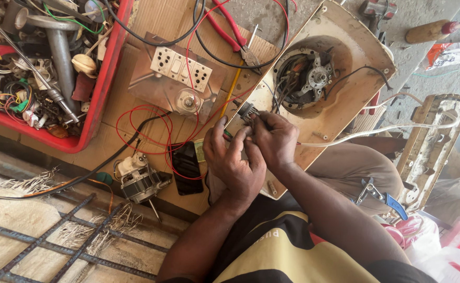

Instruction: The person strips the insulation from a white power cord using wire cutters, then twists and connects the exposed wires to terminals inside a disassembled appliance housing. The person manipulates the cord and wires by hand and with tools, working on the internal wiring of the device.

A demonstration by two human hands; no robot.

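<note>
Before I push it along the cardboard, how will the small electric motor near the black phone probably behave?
The small motor looks mostly metal, so it is probably heavy for its size. Its rounded body and thin protruding shaft suggest it may rock or pivot instead of sliding straight. Wires run close by it, near the phone on the cardboard, and may snag.

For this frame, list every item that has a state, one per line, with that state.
Left hand: closed around wires.
Right hand: pinching a small switch part.
Fan base housing: opened, motor exposed.
Red-handled pliers: lying unused, jaws closed.
Socket board: lying flat, red wires attached.
Phone: screen dark.
Loose motor: lying on its side.
Red crate: full of parts.
</note>
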